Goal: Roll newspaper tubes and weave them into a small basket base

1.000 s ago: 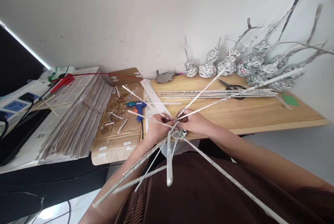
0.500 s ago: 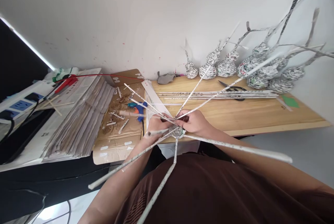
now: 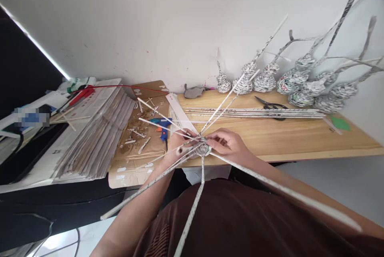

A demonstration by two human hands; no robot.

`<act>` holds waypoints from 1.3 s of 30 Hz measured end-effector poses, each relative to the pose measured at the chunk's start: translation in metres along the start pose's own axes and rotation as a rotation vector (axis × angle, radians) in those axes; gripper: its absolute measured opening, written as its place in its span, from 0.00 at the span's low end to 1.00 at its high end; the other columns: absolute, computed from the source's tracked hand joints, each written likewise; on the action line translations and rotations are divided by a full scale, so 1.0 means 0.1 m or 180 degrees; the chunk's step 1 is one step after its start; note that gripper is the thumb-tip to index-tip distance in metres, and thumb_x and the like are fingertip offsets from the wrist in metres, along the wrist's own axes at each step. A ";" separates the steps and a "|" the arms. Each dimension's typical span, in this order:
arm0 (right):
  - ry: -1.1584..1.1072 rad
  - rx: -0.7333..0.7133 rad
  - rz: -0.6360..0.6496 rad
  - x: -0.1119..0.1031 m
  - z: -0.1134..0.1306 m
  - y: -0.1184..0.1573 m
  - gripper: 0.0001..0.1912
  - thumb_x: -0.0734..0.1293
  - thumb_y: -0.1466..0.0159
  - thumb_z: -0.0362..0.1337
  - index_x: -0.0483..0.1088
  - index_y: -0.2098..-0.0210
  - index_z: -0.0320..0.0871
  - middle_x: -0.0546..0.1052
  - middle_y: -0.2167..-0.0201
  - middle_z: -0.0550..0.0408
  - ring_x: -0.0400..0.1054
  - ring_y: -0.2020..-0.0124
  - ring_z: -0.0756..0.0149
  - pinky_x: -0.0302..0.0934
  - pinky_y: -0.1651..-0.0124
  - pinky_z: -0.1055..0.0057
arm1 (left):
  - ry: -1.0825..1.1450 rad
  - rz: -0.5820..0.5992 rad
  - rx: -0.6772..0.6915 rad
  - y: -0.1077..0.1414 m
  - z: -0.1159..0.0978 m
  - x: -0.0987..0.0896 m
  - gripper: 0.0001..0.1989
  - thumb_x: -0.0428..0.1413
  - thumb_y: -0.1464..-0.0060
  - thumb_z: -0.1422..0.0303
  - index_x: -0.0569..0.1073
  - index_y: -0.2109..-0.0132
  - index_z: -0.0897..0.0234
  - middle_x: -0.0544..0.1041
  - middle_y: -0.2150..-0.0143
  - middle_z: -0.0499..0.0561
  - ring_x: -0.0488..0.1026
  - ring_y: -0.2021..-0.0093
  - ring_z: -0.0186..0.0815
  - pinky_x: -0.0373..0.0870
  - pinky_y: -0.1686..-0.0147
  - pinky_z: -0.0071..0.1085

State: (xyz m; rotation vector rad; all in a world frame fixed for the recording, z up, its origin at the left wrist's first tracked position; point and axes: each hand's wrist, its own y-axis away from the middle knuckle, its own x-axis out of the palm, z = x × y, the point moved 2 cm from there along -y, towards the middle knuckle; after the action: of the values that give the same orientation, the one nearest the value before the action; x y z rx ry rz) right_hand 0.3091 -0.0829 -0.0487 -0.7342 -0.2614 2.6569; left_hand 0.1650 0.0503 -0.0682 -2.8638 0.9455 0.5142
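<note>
A small round woven newspaper base (image 3: 203,149) is between my hands, just off the table's front edge. Long rolled paper tubes radiate from it: one paper tube (image 3: 229,100) slants up to the right, others go left, and some point toward my body. My left hand (image 3: 179,145) is closed around the base's left side, its fingertips partly hidden behind the tubes. My right hand (image 3: 228,142) has its fingers curled, with thumb and forefinger closed at the base's upper right edge by the tube roots.
Finished woven paper gourds (image 3: 264,83) stand along the wall. Black scissors (image 3: 271,105) and several loose paper rods (image 3: 252,112) lie on the wooden table (image 3: 288,137). A blue glue gun (image 3: 163,127) rests on cardboard, beside a stack of newspaper strips (image 3: 96,141).
My right hand's fingers have shifted slightly at the base's edge. One paper tube that stretched far to the right has swung, and a thin tube now crosses my left wrist. The view has shifted slightly.
</note>
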 end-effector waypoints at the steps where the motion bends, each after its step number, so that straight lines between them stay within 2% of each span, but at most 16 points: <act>1: 0.0166 -0.0152 0.0063 0.00 0.02 0.01 0.14 0.69 0.40 0.46 0.76 0.59 0.44 0.77 0.64 0.51 0.70 0.64 0.64 0.64 0.63 0.69 | -0.0059 -0.0004 0.0030 0.00 -0.01 0.01 0.11 0.66 0.64 0.66 0.75 0.73 0.66 0.78 0.76 0.51 0.73 0.76 0.34 0.67 0.76 0.26; 4: 0.0737 -0.0610 0.0401 0.03 0.07 0.01 0.17 0.74 0.47 0.42 0.76 0.58 0.46 0.75 0.63 0.51 0.68 0.59 0.59 0.62 0.55 0.63 | -0.0059 0.0011 -0.0021 0.01 -0.05 0.06 0.09 0.65 0.64 0.66 0.75 0.74 0.66 0.77 0.77 0.50 0.72 0.77 0.33 0.65 0.78 0.25; 6: 0.0956 -0.0773 0.0501 0.07 0.10 0.00 0.11 0.74 0.46 0.39 0.76 0.64 0.45 0.74 0.65 0.51 0.67 0.59 0.58 0.61 0.54 0.61 | -0.0135 0.0025 -0.0047 0.03 -0.06 0.09 0.07 0.63 0.62 0.67 0.75 0.74 0.66 0.77 0.77 0.50 0.72 0.77 0.32 0.64 0.78 0.25; 9: 0.0652 -0.0829 0.0089 0.09 0.17 0.00 0.02 0.70 0.42 0.35 0.73 0.69 0.43 0.72 0.66 0.51 0.67 0.61 0.61 0.62 0.56 0.63 | -0.0074 0.0108 -0.0047 0.05 -0.04 0.11 0.06 0.62 0.61 0.69 0.75 0.73 0.66 0.76 0.77 0.49 0.71 0.77 0.32 0.64 0.78 0.24; 11: 0.0125 -0.0713 -0.0309 0.08 0.19 0.00 0.02 0.68 0.40 0.35 0.70 0.69 0.44 0.72 0.66 0.52 0.67 0.62 0.62 0.62 0.57 0.65 | 0.0104 0.0124 -0.0063 0.05 0.00 0.10 0.06 0.63 0.62 0.69 0.75 0.73 0.66 0.75 0.78 0.48 0.70 0.77 0.31 0.64 0.78 0.24; 15: -0.0589 0.0012 -0.0670 0.11 0.09 0.01 0.08 0.67 0.39 0.39 0.65 0.70 0.44 0.71 0.74 0.58 0.66 0.73 0.68 0.61 0.68 0.70 | 0.0356 0.0054 -0.0100 0.06 0.08 0.09 0.09 0.64 0.61 0.67 0.74 0.72 0.67 0.75 0.78 0.47 0.69 0.79 0.30 0.63 0.78 0.24; 18: -0.0515 0.0216 -0.0511 0.17 -0.01 -0.01 0.05 0.67 0.39 0.37 0.66 0.64 0.44 0.70 0.75 0.60 0.64 0.76 0.70 0.59 0.71 0.72 | 0.0373 0.0029 -0.0119 0.09 0.07 0.10 0.10 0.64 0.61 0.66 0.74 0.71 0.67 0.73 0.80 0.46 0.67 0.80 0.28 0.61 0.80 0.23; 21: 0.0147 -0.0143 -0.0187 0.21 -0.01 -0.05 0.09 0.66 0.40 0.33 0.71 0.59 0.45 0.72 0.74 0.58 0.66 0.71 0.67 0.60 0.65 0.70 | 0.0174 -0.0035 -0.0006 0.12 0.02 0.11 0.08 0.64 0.60 0.67 0.74 0.72 0.67 0.72 0.80 0.46 0.66 0.80 0.27 0.59 0.80 0.22; 24: 0.0650 -0.0582 0.0008 0.22 0.04 -0.07 0.11 0.66 0.43 0.28 0.74 0.61 0.46 0.73 0.72 0.56 0.66 0.66 0.65 0.59 0.61 0.69 | 0.0029 -0.0121 -0.0005 0.13 0.00 0.11 0.07 0.63 0.60 0.69 0.74 0.72 0.67 0.71 0.81 0.46 0.65 0.80 0.28 0.57 0.81 0.22; 27: 0.0797 -0.0804 0.0168 0.23 0.07 -0.07 0.17 0.66 0.47 0.24 0.74 0.60 0.46 0.75 0.72 0.56 0.66 0.65 0.63 0.59 0.58 0.67 | 0.0016 -0.0137 -0.0053 0.13 -0.01 0.11 0.07 0.63 0.60 0.69 0.74 0.72 0.67 0.74 0.79 0.48 0.67 0.79 0.29 0.59 0.79 0.23; 30: 0.0853 -0.0850 0.0051 0.22 0.06 -0.06 0.14 0.67 0.48 0.25 0.74 0.63 0.45 0.75 0.73 0.56 0.66 0.65 0.63 0.59 0.57 0.66 | 0.0072 -0.0101 -0.0028 0.13 -0.01 0.11 0.07 0.63 0.60 0.69 0.75 0.72 0.67 0.75 0.77 0.49 0.68 0.78 0.30 0.62 0.78 0.24; 34: 0.0502 -0.0457 -0.0293 0.20 0.02 -0.06 0.02 0.66 0.42 0.33 0.72 0.69 0.44 0.75 0.74 0.55 0.67 0.69 0.64 0.60 0.61 0.67 | 0.0269 -0.0012 -0.0070 0.13 0.00 0.12 0.08 0.64 0.60 0.67 0.74 0.72 0.66 0.74 0.79 0.47 0.67 0.79 0.29 0.59 0.80 0.23; 39: -0.1049 0.0606 -0.0811 0.26 -0.09 -0.10 0.09 0.66 0.39 0.43 0.68 0.68 0.43 0.73 0.77 0.57 0.67 0.76 0.67 0.60 0.72 0.71 | 0.0474 -0.0068 -0.0149 0.14 0.01 0.16 0.09 0.64 0.60 0.67 0.73 0.72 0.66 0.70 0.83 0.44 0.63 0.83 0.27 0.57 0.82 0.22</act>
State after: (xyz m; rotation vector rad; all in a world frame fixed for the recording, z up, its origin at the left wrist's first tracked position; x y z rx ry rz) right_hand 0.2963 -0.0623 -0.0652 -0.1864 -0.1706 2.5008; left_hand 0.1682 0.0301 -0.0741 -2.9857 0.9344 0.3291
